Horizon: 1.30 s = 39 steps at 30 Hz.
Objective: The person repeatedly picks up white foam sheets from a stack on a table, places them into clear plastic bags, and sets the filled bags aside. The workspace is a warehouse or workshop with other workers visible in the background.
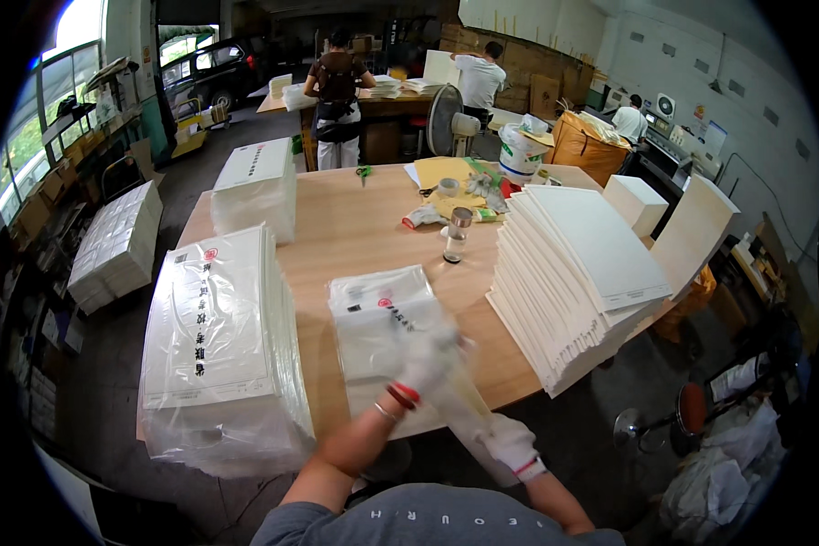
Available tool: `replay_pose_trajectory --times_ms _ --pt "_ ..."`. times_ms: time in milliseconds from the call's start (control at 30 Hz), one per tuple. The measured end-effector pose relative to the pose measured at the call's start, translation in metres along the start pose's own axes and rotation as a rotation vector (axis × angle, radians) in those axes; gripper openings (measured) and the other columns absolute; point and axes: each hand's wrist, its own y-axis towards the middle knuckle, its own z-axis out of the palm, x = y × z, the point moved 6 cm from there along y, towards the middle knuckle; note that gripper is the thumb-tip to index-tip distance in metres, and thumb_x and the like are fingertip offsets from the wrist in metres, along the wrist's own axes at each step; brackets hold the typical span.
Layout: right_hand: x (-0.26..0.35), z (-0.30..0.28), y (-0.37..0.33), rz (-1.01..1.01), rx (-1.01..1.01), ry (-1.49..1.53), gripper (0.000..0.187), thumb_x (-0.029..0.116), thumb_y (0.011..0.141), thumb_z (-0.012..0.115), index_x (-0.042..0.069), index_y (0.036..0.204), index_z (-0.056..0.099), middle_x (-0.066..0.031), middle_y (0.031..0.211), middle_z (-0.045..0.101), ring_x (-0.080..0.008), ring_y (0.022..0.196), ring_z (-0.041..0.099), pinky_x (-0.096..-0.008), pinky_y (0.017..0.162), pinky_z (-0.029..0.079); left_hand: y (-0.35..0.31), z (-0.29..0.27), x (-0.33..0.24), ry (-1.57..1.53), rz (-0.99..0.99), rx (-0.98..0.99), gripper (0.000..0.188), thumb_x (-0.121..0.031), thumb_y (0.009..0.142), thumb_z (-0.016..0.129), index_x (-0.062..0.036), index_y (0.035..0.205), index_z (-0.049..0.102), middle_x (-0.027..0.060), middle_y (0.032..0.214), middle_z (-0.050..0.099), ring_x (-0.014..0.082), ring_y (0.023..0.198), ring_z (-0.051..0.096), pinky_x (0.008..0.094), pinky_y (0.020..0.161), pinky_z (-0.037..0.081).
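Observation:
A clear plastic bag with dark print and a red mark [373,314] lies flat near the table's front edge. My left hand [428,357], in a white glove, is over its right side; motion blurs the fingers. A pale strip of paper sheets [460,409] slants from under that hand past the table edge. My right hand [511,443], also gloved, is closed on its lower end. To the left is a tall stack of printed plastic-wrapped packs [214,318]. On the right stands a high stack of cream-white paper sheets [555,282], fanned in layers.
A lidded glass bottle [457,235] stands mid-table. Behind it lie gloves [425,216], yellow paper and a white bucket [522,150]. Green scissors [364,173] rest at the far edge. Another wrapped stack [255,187] is far left. A red stool [690,408] stands right. Co-workers are behind.

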Motion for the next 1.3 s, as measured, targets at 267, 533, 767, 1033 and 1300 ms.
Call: replay_pose_trajectory --times_ms 267,533,767,1033,1300 --pt "-0.018 0.024 0.095 0.303 -0.300 0.080 0.050 0.041 0.080 0.054 0.011 0.118 0.041 -0.0188 0.110 0.053 -0.0382 0.094 0.056 -0.0477 0.076 0.045 -0.059 0.034 0.028 0.657 -0.183 0.261 0.036 -0.020 0.080 0.052 -0.0097 0.114 0.051 0.0141 0.090 0.060 0.0323 0.081 0.059 0.0472 0.073 0.045" --pt "-0.030 0.066 0.164 0.221 0.133 0.007 0.052 0.030 0.089 0.036 0.012 0.135 0.021 -0.0256 0.090 0.060 -0.0422 0.082 0.058 -0.0537 0.068 0.044 -0.135 -0.081 0.149 0.620 -0.416 -0.466 0.030 -0.013 0.076 0.056 -0.0057 0.104 0.050 0.0109 0.090 0.056 0.0270 0.080 0.055 0.0363 0.071 0.046" --pt "-0.027 0.082 0.068 0.082 0.310 0.023 0.063 0.016 0.085 0.041 0.009 0.139 0.011 -0.0225 0.092 0.061 -0.0373 0.070 0.061 -0.0494 0.059 0.046 -0.178 -0.090 0.050 0.420 -0.764 -0.225 0.016 -0.008 0.076 0.052 -0.0045 0.091 0.045 0.0138 0.081 0.050 0.0316 0.074 0.053 0.0430 0.065 0.043" --pt "-0.008 0.087 -0.102 -0.132 0.292 0.319 0.046 0.020 0.084 0.044 0.009 0.128 0.035 -0.0220 0.082 0.061 -0.0370 0.067 0.060 -0.0488 0.054 0.045 -0.244 -0.065 -0.089 0.236 -0.742 0.019 0.013 -0.010 0.079 0.054 -0.0028 0.088 0.048 0.0199 0.081 0.054 0.0368 0.078 0.059 0.0413 0.066 0.047" --pt "-0.007 0.025 -0.106 0.015 0.451 0.631 0.042 0.027 0.086 0.049 0.010 0.123 0.046 -0.0137 0.081 0.065 -0.0279 0.079 0.063 -0.0362 0.070 0.050 -0.255 -0.081 -0.100 0.097 -0.833 -0.170 0.007 0.004 0.075 0.045 0.0001 0.077 0.051 0.0115 0.071 0.052 0.0175 0.067 0.060 0.0296 0.058 0.047"
